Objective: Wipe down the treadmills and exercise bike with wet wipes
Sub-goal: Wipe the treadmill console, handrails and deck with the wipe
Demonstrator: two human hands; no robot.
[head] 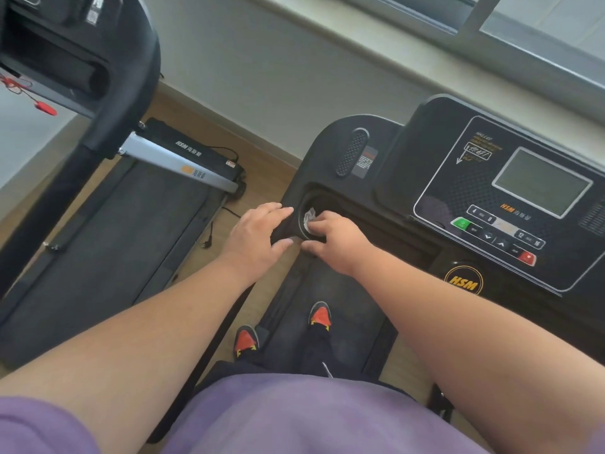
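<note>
I stand on a black treadmill whose console (pixel 409 152) fills the right of the view, with a grey screen (pixel 541 183) and buttons. My right hand (pixel 334 239) holds a crumpled white wet wipe (pixel 309 217) inside the round cup holder (pixel 302 221) at the console's left end, fingers curled over it. My left hand (pixel 258 234) rests on the console's left edge beside the holder, fingers straight. A second treadmill (pixel 108 224) stands to the left.
The second treadmill's dark handlebar (pixel 111 103) and silver upright (pixel 176 165) cross the upper left, with a red safety clip (pixel 45 108) hanging. A power cord and plug (pixel 208 242) lie on the wood floor between the machines. A wall and window ledge run behind.
</note>
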